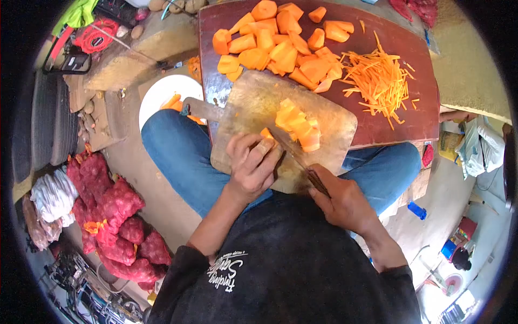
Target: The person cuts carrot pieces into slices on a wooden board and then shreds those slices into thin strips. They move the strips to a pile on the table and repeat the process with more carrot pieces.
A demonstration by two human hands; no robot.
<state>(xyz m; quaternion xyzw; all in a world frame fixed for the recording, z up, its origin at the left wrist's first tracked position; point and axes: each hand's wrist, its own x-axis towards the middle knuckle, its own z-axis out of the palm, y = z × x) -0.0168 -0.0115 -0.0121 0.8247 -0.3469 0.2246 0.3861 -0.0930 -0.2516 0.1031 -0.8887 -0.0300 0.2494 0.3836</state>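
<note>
A wooden cutting board (243, 102) lies across my lap and the near edge of the dark red table. My left hand (252, 163) is closed on a small orange carrot piece (266, 133) on the board. In my right hand (341, 200) is the dark handle of a knife (291, 147), its blade against the board beside that piece. Thin cut orange slices (298, 124) lie on the board beyond the blade. Farther off, large peeled orange chunks (280, 46) are heaped on the table, with a pile of thin strips (380, 81) to their right.
The red table (423, 92) stands beyond my knees. A white basin (154, 102) with orange pieces is at the left. Red mesh sacks (124, 232) and a pale bag (54, 197) lie on the left floor. White bags (480, 146) and a blue object (416, 210) are at the right.
</note>
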